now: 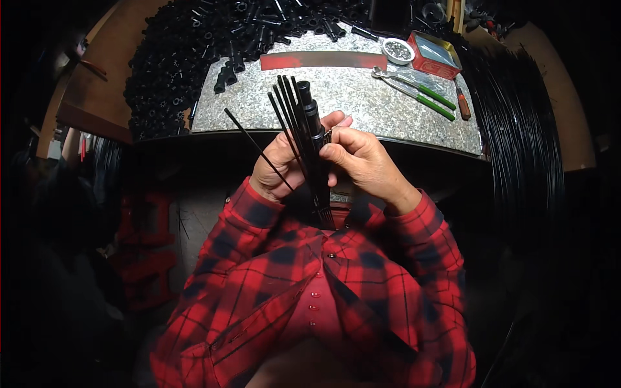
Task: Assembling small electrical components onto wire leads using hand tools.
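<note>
Both hands are together in front of my chest, over the table's near edge. My left hand [276, 161] is closed around a bundle of thin black umbrella ribs [284, 107] and the lower part of a thick black tube, which looks like an umbrella runner [312, 115]. One rib [249, 137] sticks out apart from the bundle, slanting up to the left. My right hand [370, 169] is closed, thumb and forefinger pinching at the runner's collar. Whatever small piece lies between those fingertips is hidden. The ribs' lower ends hang down toward my shirt.
On the speckled tabletop [226, 116] lie a red-and-dark bar [323, 60], green-handled pliers [417, 90] and a screwdriver [463, 103]. A white bowl of small metal bits [397, 51] stands beside a red tin [435, 57]. Black tubular parts [162, 77] heap at the back left; long black rods [521, 116] hang right.
</note>
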`<state>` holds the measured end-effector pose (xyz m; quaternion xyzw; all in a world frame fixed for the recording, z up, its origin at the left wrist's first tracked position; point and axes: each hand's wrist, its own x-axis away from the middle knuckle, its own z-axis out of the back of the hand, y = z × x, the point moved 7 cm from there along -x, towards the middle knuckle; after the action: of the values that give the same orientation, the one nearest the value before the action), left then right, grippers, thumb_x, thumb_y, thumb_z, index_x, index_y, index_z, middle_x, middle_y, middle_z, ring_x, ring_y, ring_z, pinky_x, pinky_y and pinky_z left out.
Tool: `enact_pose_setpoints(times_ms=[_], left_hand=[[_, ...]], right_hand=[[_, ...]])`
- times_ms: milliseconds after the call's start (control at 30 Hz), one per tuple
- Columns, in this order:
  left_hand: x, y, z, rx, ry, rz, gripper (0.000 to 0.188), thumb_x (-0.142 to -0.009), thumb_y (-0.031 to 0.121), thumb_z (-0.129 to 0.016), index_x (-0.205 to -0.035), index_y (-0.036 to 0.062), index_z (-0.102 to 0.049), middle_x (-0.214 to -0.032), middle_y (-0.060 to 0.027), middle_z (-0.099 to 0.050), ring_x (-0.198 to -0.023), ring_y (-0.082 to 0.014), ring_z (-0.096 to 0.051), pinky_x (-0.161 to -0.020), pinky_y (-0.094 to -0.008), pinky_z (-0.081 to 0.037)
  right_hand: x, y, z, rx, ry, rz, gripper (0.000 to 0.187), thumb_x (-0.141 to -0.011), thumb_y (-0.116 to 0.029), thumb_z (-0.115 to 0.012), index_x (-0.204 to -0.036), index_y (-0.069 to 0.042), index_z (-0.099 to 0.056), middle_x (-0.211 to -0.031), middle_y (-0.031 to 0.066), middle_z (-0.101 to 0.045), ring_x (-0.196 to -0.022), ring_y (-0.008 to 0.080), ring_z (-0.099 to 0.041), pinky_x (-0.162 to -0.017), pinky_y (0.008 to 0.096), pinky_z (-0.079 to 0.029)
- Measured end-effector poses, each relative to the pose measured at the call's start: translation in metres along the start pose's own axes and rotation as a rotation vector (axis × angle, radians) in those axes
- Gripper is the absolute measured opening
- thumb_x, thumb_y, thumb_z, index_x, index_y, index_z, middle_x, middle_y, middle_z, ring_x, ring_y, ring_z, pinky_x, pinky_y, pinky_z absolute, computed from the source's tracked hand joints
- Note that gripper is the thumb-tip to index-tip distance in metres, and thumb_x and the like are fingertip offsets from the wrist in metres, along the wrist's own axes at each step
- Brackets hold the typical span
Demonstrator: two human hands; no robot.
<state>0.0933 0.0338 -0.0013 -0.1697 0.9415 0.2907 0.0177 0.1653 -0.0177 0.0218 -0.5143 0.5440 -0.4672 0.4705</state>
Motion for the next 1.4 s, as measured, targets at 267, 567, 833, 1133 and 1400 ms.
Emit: enact_pose_setpoints(times_ms=[267, 567, 833, 1133, 1400], left_hand=[[-0.004, 0.01, -0.012, 0.018, 0.06, -0.052, 0.053, -0.087, 0.022, -0.06, -0.13, -0.0032, -0.04, -0.134, -0.0168, -0.042, -0.109, -0.0244, -0.055, -0.079, -0.0331, -0.054], [0.017, 0.053, -0.011, -0.285, 0.295, -0.474, 0.043, -0.086, 0.017, -0.061, -0.123, -0.0013, -0.048, -0.124, -0.0124, -0.051, -0.109, -0.019, -0.052, -0.094, -0.032, -0.042], [0.047, 0.084, -0.033, -0.914, 0.496, -0.672, 0.026, -0.081, 0.0, -0.065, -0.107, -0.0005, -0.06, -0.097, -0.0041, -0.063, -0.086, -0.009, -0.059, -0.076, -0.0213, -0.047], [0.057, 0.088, -0.019, -0.909, 0.564, -0.616, 0.023, -0.077, -0.005, -0.068, -0.099, -0.0006, -0.064, -0.089, -0.002, -0.065, -0.079, -0.008, -0.06, -0.072, -0.0211, -0.049], [0.059, 0.088, -0.015, -0.89, 0.48, -0.653, 0.023, -0.078, -0.002, -0.069, -0.1, -0.0005, -0.064, -0.09, -0.002, -0.065, -0.079, -0.0082, -0.059, -0.073, -0.0212, -0.048]], right_hand=[[-0.007, -0.007, -0.007, 0.02, 0.019, 0.051, 0.018, -0.091, -0.016, -0.057, -0.082, -0.001, -0.057, -0.066, -0.0005, -0.054, -0.05, 0.0048, -0.049, -0.046, 0.0198, -0.039], [-0.018, -0.038, -0.014, 0.378, 0.284, 0.486, 0.016, -0.087, -0.009, -0.06, -0.08, 0.002, -0.051, -0.066, 0.0075, -0.047, -0.057, 0.0144, -0.047, -0.053, 0.0266, -0.038], [-0.033, -0.031, -0.033, 0.415, 0.244, 0.617, 0.017, -0.084, -0.006, -0.062, -0.077, 0.003, -0.049, -0.067, 0.0095, -0.047, -0.057, 0.0193, -0.048, -0.054, 0.0285, -0.04], [-0.03, -0.018, -0.041, 0.395, 0.199, 0.49, 0.012, -0.085, -0.006, -0.061, -0.078, 0.002, -0.054, -0.07, 0.006, -0.051, -0.063, 0.0126, -0.049, -0.058, 0.0245, -0.041], [-0.035, -0.01, -0.035, 0.233, 0.13, 0.339, 0.018, -0.082, -0.011, -0.066, -0.078, 0.001, -0.054, -0.064, 0.0048, -0.054, -0.056, 0.0105, -0.049, -0.052, 0.0255, -0.039]])
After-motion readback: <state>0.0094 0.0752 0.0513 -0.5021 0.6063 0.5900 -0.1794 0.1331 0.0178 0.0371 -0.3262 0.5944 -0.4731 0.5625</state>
